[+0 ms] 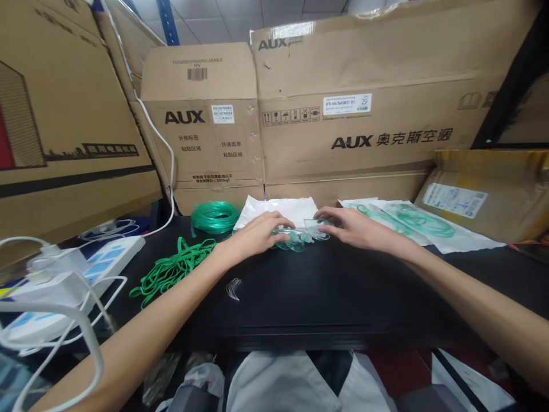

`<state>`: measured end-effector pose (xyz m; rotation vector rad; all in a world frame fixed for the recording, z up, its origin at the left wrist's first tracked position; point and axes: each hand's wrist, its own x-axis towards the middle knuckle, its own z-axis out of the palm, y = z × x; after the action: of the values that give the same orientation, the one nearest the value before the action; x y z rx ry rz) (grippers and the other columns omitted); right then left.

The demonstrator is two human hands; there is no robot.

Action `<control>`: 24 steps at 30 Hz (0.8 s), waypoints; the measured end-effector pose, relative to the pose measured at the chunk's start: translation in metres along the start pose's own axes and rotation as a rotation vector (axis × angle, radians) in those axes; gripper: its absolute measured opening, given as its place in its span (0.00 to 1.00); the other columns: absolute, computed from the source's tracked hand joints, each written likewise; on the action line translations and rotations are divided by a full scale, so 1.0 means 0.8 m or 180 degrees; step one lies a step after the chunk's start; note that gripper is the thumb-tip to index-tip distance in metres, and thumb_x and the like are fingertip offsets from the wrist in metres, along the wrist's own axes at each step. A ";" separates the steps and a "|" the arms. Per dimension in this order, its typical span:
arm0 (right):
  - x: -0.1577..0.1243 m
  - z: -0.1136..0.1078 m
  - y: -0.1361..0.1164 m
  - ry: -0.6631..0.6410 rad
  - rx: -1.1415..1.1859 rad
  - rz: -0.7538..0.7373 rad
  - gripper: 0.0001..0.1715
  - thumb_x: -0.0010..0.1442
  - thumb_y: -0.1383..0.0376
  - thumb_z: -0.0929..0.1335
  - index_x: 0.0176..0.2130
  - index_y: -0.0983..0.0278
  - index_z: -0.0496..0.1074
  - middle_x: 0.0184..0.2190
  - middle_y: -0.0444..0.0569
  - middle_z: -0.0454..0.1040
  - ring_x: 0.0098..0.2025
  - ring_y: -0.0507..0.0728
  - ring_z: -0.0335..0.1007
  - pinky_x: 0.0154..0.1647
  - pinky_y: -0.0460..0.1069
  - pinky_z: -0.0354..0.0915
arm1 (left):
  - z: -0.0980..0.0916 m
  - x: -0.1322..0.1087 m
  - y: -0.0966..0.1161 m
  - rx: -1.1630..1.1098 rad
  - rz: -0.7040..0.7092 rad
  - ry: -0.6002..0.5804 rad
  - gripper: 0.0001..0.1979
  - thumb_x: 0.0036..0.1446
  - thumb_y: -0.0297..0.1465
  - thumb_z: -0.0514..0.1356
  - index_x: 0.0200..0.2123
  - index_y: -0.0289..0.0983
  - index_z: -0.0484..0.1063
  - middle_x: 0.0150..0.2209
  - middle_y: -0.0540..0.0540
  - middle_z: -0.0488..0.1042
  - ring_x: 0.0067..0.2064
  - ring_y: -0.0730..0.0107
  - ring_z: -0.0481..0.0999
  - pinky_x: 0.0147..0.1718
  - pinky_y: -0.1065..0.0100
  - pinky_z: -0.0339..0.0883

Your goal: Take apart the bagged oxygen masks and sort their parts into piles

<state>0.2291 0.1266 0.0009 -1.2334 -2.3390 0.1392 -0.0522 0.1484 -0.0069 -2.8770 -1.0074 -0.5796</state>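
Note:
A cluster of clear, green-tinted plastic pieces [295, 239] lies toward the back of the black table. From the left, my left hand [261, 230] curls its fingers and thumb around the near end of the cluster. Opposite it, my right hand [349, 226] grips the right-hand clear piece [316, 230] between thumb and fingers. The exact shape of these pieces is too small to make out. Behind them a white sheet or pouch [278, 207] lies against the cardboard. Left of my left hand are a coil of green tubing [215, 217] and tangled green elastic straps [175, 269].
Thin silvery strips [233, 289] lie on the black table [309, 297]. White pouches with green tubing [407, 220] are at right, beside a taped carton [484, 191]. A power strip [107, 260] with white cables stands left. Tall AUX cardboard [300, 149] walls off the back.

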 end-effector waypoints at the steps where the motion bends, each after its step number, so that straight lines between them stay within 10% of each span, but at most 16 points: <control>1: 0.001 0.002 0.000 0.0000 0.0035 -0.0007 0.19 0.68 0.59 0.66 0.56 0.62 0.73 0.53 0.54 0.79 0.52 0.63 0.75 0.53 0.54 0.65 | 0.000 0.001 -0.001 -0.0024 0.0026 -0.0014 0.16 0.70 0.38 0.59 0.57 0.42 0.74 0.52 0.44 0.75 0.57 0.57 0.72 0.57 0.61 0.62; 24: 0.008 0.038 -0.002 -0.0035 -0.0173 -0.0485 0.22 0.70 0.58 0.65 0.58 0.60 0.77 0.54 0.55 0.80 0.54 0.66 0.77 0.57 0.54 0.67 | 0.005 0.003 -0.005 -0.0081 -0.0010 0.0056 0.12 0.69 0.35 0.60 0.53 0.41 0.73 0.52 0.45 0.75 0.57 0.56 0.72 0.57 0.59 0.62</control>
<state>0.2107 0.1343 -0.0227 -1.0766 -2.4503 0.0314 -0.0514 0.1533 -0.0103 -2.8875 -1.0095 -0.6210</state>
